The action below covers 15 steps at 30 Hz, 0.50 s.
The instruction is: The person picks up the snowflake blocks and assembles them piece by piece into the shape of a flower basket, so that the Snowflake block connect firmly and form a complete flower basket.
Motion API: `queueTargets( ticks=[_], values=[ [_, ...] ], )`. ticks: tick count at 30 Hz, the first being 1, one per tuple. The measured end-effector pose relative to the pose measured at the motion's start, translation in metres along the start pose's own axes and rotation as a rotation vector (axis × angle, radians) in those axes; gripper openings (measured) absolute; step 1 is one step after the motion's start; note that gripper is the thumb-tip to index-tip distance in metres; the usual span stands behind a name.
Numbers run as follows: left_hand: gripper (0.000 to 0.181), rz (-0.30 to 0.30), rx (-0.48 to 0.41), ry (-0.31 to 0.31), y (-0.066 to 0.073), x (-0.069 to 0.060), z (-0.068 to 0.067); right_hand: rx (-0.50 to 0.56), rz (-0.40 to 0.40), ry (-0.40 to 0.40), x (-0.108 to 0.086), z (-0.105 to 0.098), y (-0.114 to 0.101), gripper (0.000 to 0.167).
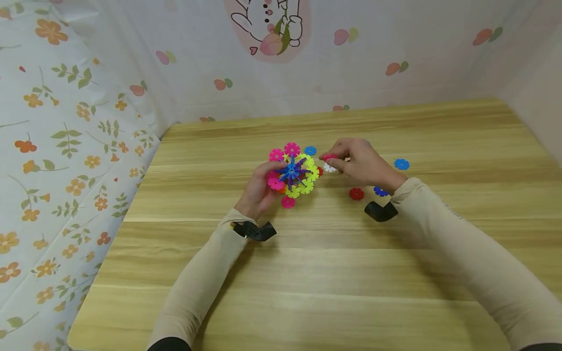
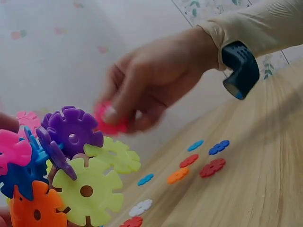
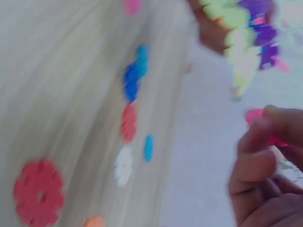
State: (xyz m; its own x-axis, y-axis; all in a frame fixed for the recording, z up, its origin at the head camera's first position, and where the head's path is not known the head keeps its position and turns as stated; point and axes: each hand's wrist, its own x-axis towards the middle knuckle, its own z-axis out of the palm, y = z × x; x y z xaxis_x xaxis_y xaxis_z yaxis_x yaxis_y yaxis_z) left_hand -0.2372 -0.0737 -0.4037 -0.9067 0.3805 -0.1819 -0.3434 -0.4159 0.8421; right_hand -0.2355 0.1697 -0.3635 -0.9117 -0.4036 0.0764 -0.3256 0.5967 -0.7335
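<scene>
My left hand (image 1: 259,187) grips a cluster of slotted discs (image 1: 291,170) in pink, yellow-green, blue and purple, held above the table. In the left wrist view its purple disc (image 2: 73,132), yellow-green disc (image 2: 87,191) and orange disc (image 2: 37,208) face the camera. My right hand (image 1: 362,163) pinches a pink disc (image 2: 110,118) between thumb and fingertips, just right of the cluster. The right wrist view is blurred, but the pinched pink disc (image 3: 255,116) shows there, apart from the cluster.
Loose discs lie on the wooden table (image 1: 307,282): a red one (image 1: 356,194), a light blue one (image 1: 401,164), a dark blue one (image 2: 219,147), an orange one (image 2: 178,175), a white one (image 3: 124,165) and others. A patterned curtain (image 1: 189,63) hangs behind the table.
</scene>
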Motion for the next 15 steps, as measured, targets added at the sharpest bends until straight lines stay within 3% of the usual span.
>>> queueTargets(
  ticks=[4, 9, 15],
  values=[
    [0.029, 0.009, 0.013, 0.001, -0.002, 0.0, 0.003, 0.138, 0.015, 0.12, -0.004, -0.001, -0.011, 0.021],
    [0.023, 0.018, 0.041, -0.005, -0.004, 0.0, 0.007, 0.2, -0.045, 0.122, -0.004, 0.004, -0.02, 0.026],
    [0.014, 0.027, 0.091, -0.014, -0.006, 0.0, 0.01, 0.181, -0.034, 0.127, -0.004, 0.01, -0.023, 0.026]
  ],
)
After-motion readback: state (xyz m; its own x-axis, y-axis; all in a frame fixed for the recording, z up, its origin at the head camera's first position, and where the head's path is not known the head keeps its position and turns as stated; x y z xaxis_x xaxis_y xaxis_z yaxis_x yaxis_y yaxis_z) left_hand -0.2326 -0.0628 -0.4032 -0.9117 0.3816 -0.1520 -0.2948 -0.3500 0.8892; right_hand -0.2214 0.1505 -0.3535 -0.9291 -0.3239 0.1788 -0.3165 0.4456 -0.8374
